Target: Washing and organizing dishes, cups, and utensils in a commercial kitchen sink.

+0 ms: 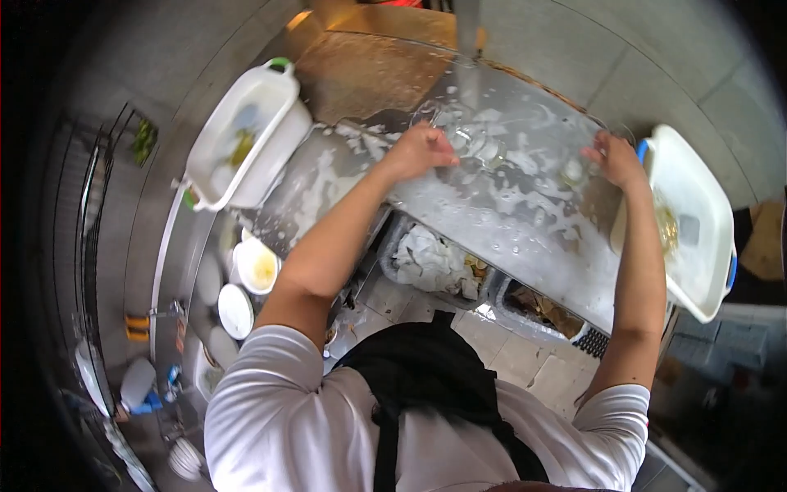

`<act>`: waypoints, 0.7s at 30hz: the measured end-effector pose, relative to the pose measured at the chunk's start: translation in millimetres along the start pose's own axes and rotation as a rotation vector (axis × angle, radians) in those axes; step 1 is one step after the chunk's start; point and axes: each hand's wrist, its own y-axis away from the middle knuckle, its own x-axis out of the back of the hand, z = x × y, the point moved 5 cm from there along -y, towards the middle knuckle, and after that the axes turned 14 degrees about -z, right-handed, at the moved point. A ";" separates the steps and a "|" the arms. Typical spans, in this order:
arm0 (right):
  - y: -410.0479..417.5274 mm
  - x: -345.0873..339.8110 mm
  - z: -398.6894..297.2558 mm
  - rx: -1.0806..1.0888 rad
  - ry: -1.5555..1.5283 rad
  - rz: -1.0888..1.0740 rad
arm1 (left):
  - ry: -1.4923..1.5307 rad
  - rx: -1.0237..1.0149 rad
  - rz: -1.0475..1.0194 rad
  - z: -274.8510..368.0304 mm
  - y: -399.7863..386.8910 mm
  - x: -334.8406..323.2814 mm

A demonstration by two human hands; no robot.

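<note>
Over a wet, sudsy stainless steel counter [516, 215], my left hand [424, 147] is beside several clear glasses [486, 147], its fingers curled by a glass rim; whether it grips one cannot be told. My right hand [615, 157] is farther right, near the counter's back edge, with what looks like a clear glass partly behind its fingers. Another small clear glass [573, 172] stands just left of that hand. Close to my right forearm is a white plastic tub with blue handles [707, 246], with yellowish glassware inside.
A white tub with green handles [289, 132] stands at the left, holding dishes. White bowls [255, 267] and plates [235, 312] lie in the left sink area. Below the counter are a waste bin of crumpled paper [430, 258] and a second bin [541, 307]. Cardboard [369, 74] lies at the back.
</note>
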 end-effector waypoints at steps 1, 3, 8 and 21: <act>-1.8 0.5 0.0 0.033 -0.002 0.032 | 0.312 0.032 0.060 -17.6 31.5 0.2; -2.0 0.4 0.2 0.069 -0.006 0.064 | 0.408 0.153 0.170 -29.9 100.1 7.6; -20.1 -4.4 -32.2 0.120 -0.051 0.049 | 1.034 -0.046 0.488 -84.2 267.3 12.0; -33.5 -43.0 -124.3 0.138 0.090 0.069 | 1.345 -0.526 1.100 -151.6 488.7 -49.4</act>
